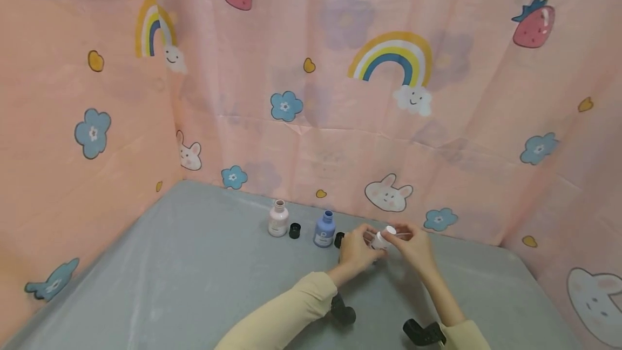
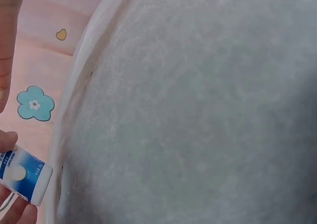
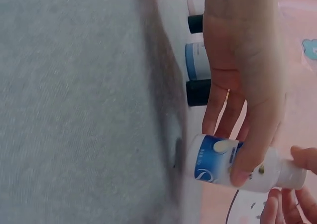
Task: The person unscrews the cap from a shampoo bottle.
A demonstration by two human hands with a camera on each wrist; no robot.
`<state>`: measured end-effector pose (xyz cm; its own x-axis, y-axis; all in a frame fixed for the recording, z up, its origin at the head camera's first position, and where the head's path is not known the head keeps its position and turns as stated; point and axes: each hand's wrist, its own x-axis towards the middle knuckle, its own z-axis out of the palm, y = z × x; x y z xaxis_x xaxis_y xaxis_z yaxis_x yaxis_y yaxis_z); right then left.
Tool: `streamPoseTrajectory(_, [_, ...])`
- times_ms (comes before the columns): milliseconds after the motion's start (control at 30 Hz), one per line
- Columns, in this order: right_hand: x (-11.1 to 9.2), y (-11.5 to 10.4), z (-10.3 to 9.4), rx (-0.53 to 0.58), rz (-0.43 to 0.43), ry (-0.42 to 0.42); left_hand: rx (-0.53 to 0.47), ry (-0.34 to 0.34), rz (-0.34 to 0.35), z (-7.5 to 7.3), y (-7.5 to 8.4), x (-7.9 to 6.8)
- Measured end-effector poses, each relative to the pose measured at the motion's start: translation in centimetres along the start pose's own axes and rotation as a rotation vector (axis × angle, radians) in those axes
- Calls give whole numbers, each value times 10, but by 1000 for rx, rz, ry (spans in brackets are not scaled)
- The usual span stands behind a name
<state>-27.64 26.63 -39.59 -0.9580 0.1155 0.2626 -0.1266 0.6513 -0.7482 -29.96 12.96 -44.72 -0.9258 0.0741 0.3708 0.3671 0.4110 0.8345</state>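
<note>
A small white bottle point(image 1: 379, 242) with a blue band on its label is held off the table, tilted. My left hand point(image 1: 357, 248) grips its body, with the thumb point(image 3: 245, 162) across the label in the right wrist view. My right hand point(image 1: 417, 243) pinches the white cap point(image 1: 389, 230) at the bottle's top. In the left wrist view the bottle's blue label point(image 2: 24, 173) and white base show at the lower left edge. Whether the cap is loose on the neck, I cannot tell.
Left of my hands stand an uncapped pinkish-white bottle point(image 1: 278, 221) and an uncapped blue bottle point(image 1: 324, 230). Beside them lie a black cap point(image 1: 295, 230) and a second black cap point(image 1: 339, 240). A pink patterned curtain point(image 1: 330, 145) rises behind the grey table point(image 1: 214, 269).
</note>
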Motion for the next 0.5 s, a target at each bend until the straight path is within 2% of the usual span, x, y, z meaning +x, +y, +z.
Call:
streamPoseTrajectory(233, [-2, -4, 1, -10, 26, 23, 23, 22, -18, 1, 2, -2])
streamPoseTrajectory(500, [-3, -5, 0, -9, 12, 65, 17, 20, 22, 0, 2, -2])
